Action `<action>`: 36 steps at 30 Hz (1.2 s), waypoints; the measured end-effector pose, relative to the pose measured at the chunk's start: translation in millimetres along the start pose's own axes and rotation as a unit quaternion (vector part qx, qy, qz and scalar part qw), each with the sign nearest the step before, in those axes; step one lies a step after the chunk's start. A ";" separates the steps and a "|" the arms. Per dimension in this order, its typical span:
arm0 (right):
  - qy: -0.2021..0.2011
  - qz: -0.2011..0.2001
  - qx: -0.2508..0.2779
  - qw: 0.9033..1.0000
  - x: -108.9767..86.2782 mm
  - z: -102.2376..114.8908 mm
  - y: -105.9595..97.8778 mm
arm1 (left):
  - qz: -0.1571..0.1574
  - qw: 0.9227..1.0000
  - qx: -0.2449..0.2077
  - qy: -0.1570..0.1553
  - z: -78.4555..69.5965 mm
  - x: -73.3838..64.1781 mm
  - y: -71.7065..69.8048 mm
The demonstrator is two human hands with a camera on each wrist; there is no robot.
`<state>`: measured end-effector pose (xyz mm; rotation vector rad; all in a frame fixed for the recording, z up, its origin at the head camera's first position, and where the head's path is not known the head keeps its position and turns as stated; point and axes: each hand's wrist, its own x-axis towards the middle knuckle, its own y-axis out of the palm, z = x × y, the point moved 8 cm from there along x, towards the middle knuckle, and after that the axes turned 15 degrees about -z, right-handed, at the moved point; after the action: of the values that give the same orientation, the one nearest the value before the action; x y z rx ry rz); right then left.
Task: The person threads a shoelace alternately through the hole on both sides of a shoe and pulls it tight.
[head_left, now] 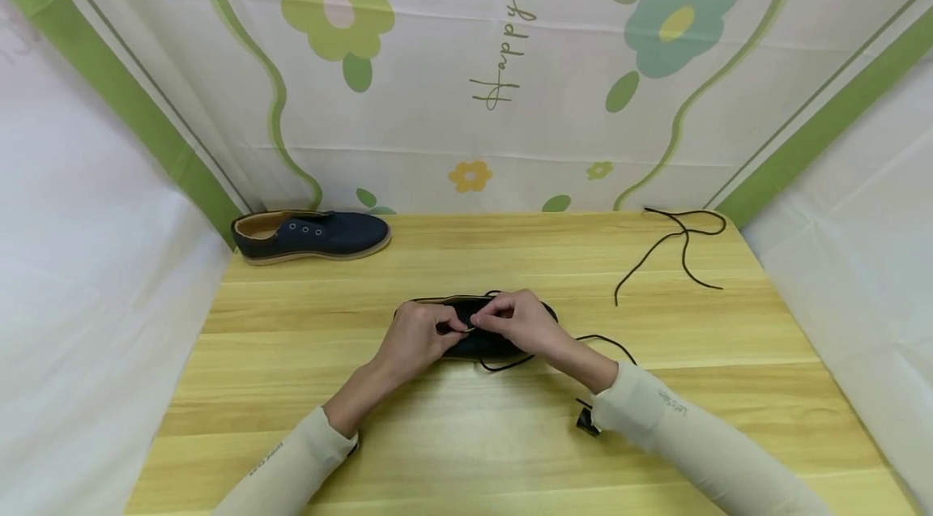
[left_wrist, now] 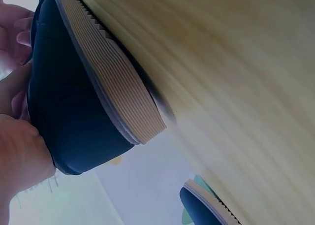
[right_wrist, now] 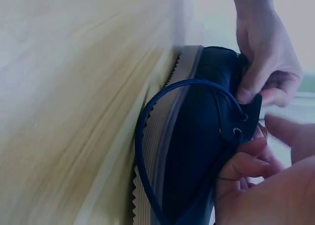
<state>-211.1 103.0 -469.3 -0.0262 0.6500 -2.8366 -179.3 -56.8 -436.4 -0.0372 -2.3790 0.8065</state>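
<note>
A dark navy shoe [head_left: 484,347] with a ribbed tan sole stands upright at the middle of the table, its heel side toward my left hand. My left hand [head_left: 419,330] pinches the edge of the eyelet flap, as the right wrist view shows. Beside it, my right hand [head_left: 528,326] has its fingers curled at the eyelets [right_wrist: 237,132], seemingly pinching a lace end; the fingers partly hide it. A dark shoelace [right_wrist: 140,141] runs through an eyelet and loops down over the shoe's side. More of the lace trails out past my right wrist.
A second navy shoe [head_left: 335,234], with unlaced eyelets, stands at the table's back left. Another loose dark shoelace [head_left: 685,234] lies at the back right. A small black object [head_left: 588,421] shows at the right cuff. A flowered curtain [head_left: 437,119] hangs behind the wooden table [head_left: 466,451].
</note>
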 end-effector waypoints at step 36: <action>0.083 -0.121 0.357 0.923 13.9 -21.7 -81.1 | -0.005 0.999 -0.001 -0.031 3.7 1.5 1.9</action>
<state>-243.9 180.1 -454.3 0.2764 -0.4218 -3.1543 -182.9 -56.9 -438.9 0.0000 -2.4363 0.8121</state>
